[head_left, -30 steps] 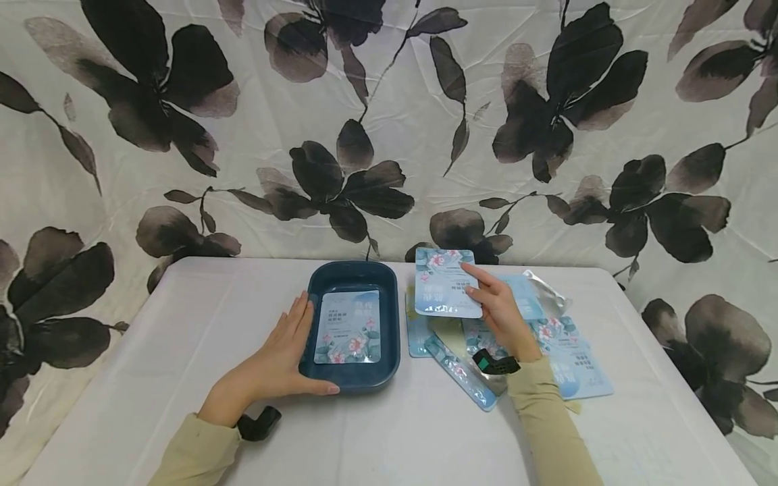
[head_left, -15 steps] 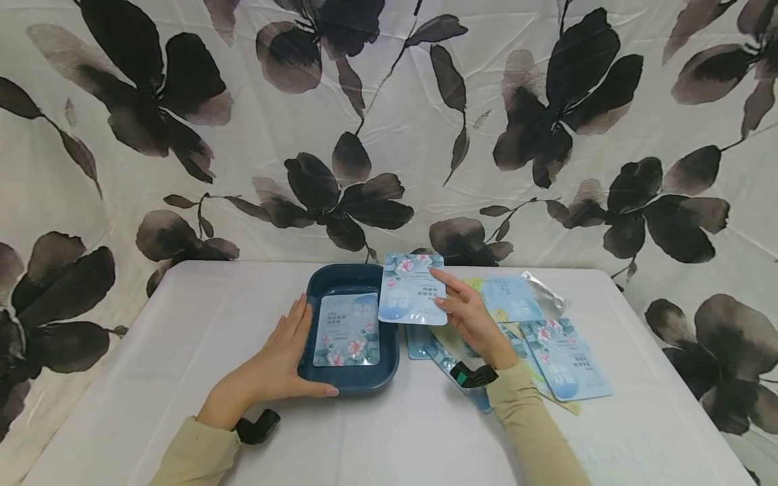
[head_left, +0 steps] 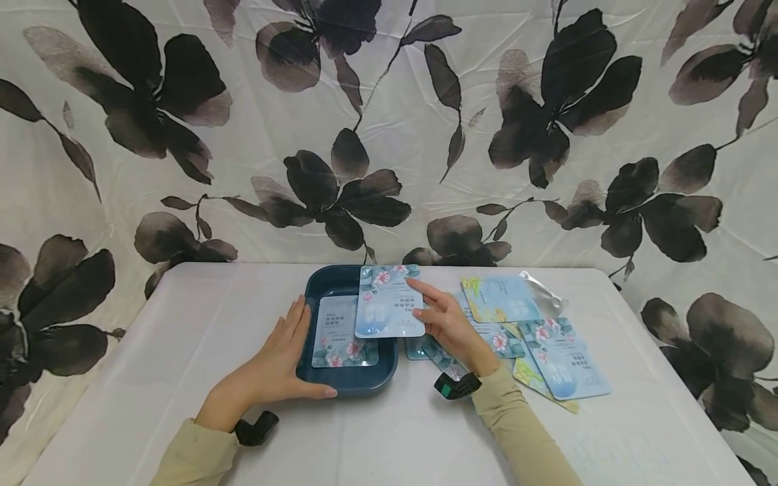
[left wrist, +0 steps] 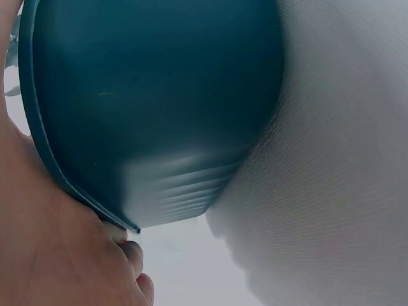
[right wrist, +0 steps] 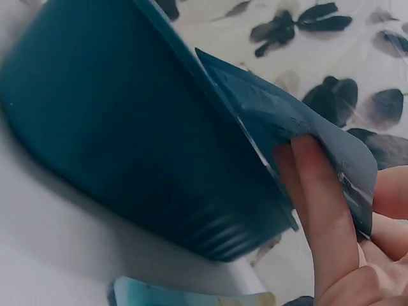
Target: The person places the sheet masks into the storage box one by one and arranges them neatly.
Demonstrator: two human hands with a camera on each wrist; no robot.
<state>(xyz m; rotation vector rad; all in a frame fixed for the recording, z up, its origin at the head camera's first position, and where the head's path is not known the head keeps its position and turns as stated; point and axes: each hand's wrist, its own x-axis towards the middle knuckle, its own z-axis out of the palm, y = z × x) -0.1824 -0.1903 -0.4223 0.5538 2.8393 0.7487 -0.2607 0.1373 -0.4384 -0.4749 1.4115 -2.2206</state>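
Leftward since half a second ago, the right hand (head_left: 452, 325) has brought a pink-flowered blue sachet (head_left: 389, 310) over the right side of the dark-blue tray (head_left: 365, 386).

Nearest, two tan sleeves (head_left: 197, 449) angle inward; the left hand (head_left: 270, 364) lies with straight fingers along the tray's left rim, thumb spread away along its near end. Thumb and fingers of the right hand pinch the sachet's right edge; whether it touches the rim is unclear. Inside the tray lies a second sachet (head_left: 337, 337); loose sachets (head_left: 566, 361) overlap on the white table (head_left: 340, 439) to the right, before a flower-printed cloth (head_left: 243, 128).
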